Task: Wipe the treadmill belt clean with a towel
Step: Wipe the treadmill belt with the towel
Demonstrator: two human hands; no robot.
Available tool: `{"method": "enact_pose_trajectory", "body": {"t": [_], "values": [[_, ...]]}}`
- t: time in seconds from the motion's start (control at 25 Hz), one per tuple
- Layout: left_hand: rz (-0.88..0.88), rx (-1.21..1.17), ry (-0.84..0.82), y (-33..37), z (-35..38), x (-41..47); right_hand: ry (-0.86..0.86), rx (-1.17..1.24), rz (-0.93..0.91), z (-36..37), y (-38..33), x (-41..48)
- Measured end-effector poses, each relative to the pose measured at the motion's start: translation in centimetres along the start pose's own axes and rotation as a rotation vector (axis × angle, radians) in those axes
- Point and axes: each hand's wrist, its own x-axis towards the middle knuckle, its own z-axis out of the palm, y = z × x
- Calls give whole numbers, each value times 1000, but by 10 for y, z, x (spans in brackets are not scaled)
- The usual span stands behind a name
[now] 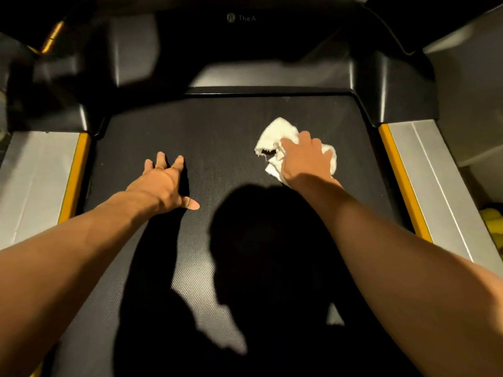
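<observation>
The black textured treadmill belt (217,137) fills the middle of the view. A crumpled white towel (275,134) lies on its far right part. My right hand (307,159) presses down on the towel with the fingers spread over it. My left hand (166,183) rests flat on the bare belt to the left, fingers spread and thumb out, holding nothing. The shadow of my head and arms falls on the near belt.
Yellow strips (76,175) and silver side rails (35,175) run along both sides of the belt; the right rail (435,180) is beside the towel. The black motor hood (272,61) and uprights rise at the far end. A yellow object (492,221) lies outside the right rail.
</observation>
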Motion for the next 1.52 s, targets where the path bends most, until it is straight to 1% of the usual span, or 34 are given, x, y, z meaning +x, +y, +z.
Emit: {"method": "enact_pose_trajectory", "body": {"t": [0.04, 0.16, 0.2, 0.24, 0.32, 0.44, 0.56, 0.6, 0.64, 0.68, 0.72, 0.8, 0.84, 0.92, 1.0, 1.08, 1.2, 1.28, 1.36, 1.4, 1.44, 1.48, 1.52], "values": [[10, -7, -8, -1, -2, -1, -12, 13, -45, -2, -9, 2], [14, -28, -1, -11, -5, -6, 39, 15, -318, -5, -44, -13], [1, -40, 11, -18, -5, -9, 49, 18, -348, -7, -48, -20], [-12, -50, 22, -26, -4, -12, 68, 21, -334, -7, -47, -26], [-10, -71, 44, -43, 2, -18, 59, 37, -241, -2, -41, -30], [61, -128, 89, -63, 13, -27, 75, 7, -177, -1, -54, -13], [93, -172, 124, -67, 16, -33, 41, 23, -309, 0, -87, -22], [93, -167, 127, -67, 17, -34, 75, 60, -368, 4, -89, -31], [85, -166, 133, -68, 19, -35, 144, 105, -419, 12, -86, -41], [68, -172, 144, -70, 23, -36, 171, 141, -425, 20, -77, -46], [48, -184, 153, -73, 27, -37, 148, 139, -374, 23, -71, -42], [34, -174, 142, -76, 34, -38, 64, 53, -211, 17, -71, -24], [39, -151, 129, -76, 36, -38, 44, 30, -188, 11, -78, -15], [45, -117, 109, -77, 34, -38, 51, 21, -258, 1, -103, -12], [42, -112, 102, -78, 32, -37, 39, 129, -348, 5, -109, -17], [42, -136, 100, -79, 32, -37, 61, 202, -408, 23, -91, -29], [45, -140, 96, -79, 35, -36, 175, 254, -388, 22, -72, -15], [55, -155, 101, -80, 35, -38, 169, 185, -339, 14, -93, 1], [75, -191, 133, -85, 37, -42, 191, 78, -373, 7, -122, -2], [97, -193, 146, -86, 39, -46, 231, 62, -404, 13, -129, -11], [126, -187, 159, -87, 42, -49, 276, 95, -446, 20, -129, -25], [152, -189, 175, -88, 45, -52, 265, 204, -455, 28, -121, -39], [163, -217, 203, -88, 47, -56, 188, 339, -407, 29, -115, -50]]}}
